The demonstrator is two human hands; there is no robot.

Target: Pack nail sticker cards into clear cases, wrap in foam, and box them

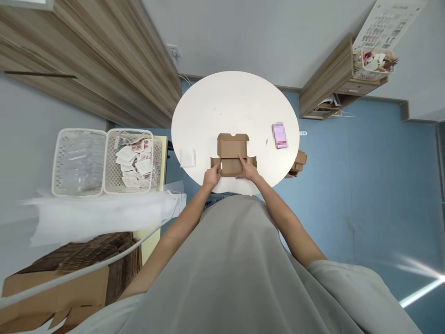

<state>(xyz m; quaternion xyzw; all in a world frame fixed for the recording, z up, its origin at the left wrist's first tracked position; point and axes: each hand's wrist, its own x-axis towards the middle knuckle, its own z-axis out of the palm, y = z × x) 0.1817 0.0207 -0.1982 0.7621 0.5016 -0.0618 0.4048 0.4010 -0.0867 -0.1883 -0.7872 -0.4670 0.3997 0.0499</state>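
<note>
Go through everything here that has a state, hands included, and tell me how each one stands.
Box: open, lid raised, side flaps out.
Left hand: on the box's left side.
Right hand: on its right side, fingers spread.
White square: lying flat.
Left basket: open, holding clear plastic.
Right basket: open, holding printed pieces.

A brown cardboard box point(232, 148) (side flaps point(254, 161) spread outward) lies open on the white table point(236, 102).
</note>
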